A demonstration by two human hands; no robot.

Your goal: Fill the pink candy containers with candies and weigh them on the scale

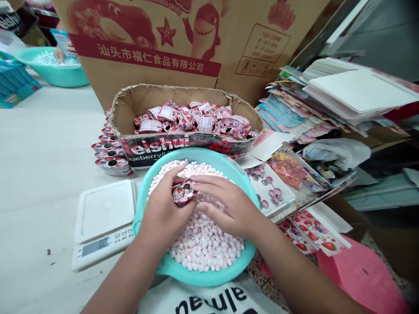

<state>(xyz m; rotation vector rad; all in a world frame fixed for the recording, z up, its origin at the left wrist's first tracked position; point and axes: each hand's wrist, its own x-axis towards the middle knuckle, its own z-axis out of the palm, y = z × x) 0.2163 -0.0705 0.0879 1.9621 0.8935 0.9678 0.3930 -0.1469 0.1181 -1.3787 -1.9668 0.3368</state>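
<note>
Holds a small strawberry-printed pack [182, 194] in the left hand [165, 200], with thumb and fingers closed around its sides and a dark opening facing up. Reaches across with the right hand [225, 203], fingers stretched out and slightly bent, tips right beside the opening; cannot tell of any candies held under that palm. Has directly below both hands a turquoise bowl [209, 277] full of pale pink candies [209, 250]. Has a white digital scale [105, 209] just left of the bowl, on a white table [42, 165]. Shows behind the bowl a cut-down cardboard box [152, 97] heaped with similar packs [204, 122], with a stack of packs [113, 165] beside its left end. Shows a large printed carton [235, 48] behind that. Has to the right a printed sheet [275, 189], a clear bag of orange and yellow pieces [288, 168] and a leaning pile of flat cards [356, 89]. Includes at far left a second turquoise bowl [65, 77], with a co-worker's hand [60, 55] at its contents.
</note>
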